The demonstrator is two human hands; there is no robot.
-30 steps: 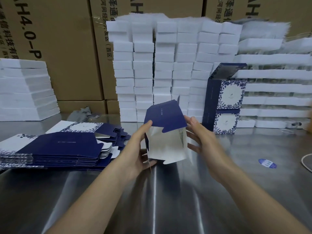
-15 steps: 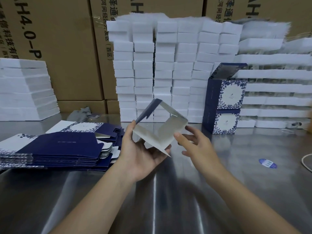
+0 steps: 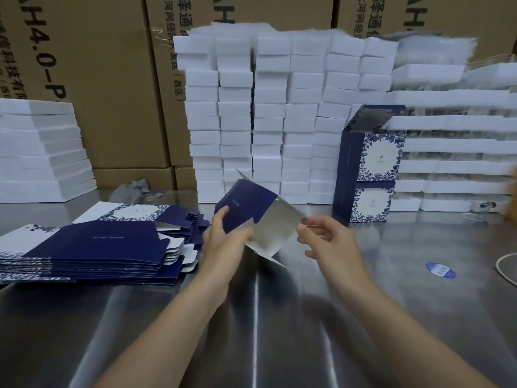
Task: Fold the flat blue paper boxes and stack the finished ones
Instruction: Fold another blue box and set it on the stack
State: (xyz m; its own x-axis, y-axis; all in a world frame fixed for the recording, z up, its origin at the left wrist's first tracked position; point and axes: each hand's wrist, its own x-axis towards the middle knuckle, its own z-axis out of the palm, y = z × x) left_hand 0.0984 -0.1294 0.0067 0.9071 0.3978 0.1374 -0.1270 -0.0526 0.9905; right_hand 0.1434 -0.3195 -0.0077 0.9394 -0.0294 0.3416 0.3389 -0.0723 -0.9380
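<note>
A half-opened blue paper box (image 3: 246, 203) with a silvery inside is held tilted above the steel table (image 3: 251, 317). My left hand (image 3: 223, 242) grips its left blue side, thumb on the face. To the right, my right hand (image 3: 327, 239) has its fingertips curled at the edge of the box's silver flap. A pile of flat blue boxes (image 3: 92, 247) lies at the left. Two finished boxes (image 3: 369, 175) stand stacked at the right, the upper one with its lid raised.
White foam blocks (image 3: 279, 113) are stacked in columns behind the box, with more white trays at the right (image 3: 453, 152) and left (image 3: 42, 152). Brown cartons (image 3: 112, 79) fill the back. A blue sticker (image 3: 439, 269) and a white cord (image 3: 506, 264) lie at the right.
The box has been turned from upright to tilted, its blue side now facing me at the left. My right hand has moved back to the silver flap's edge.
</note>
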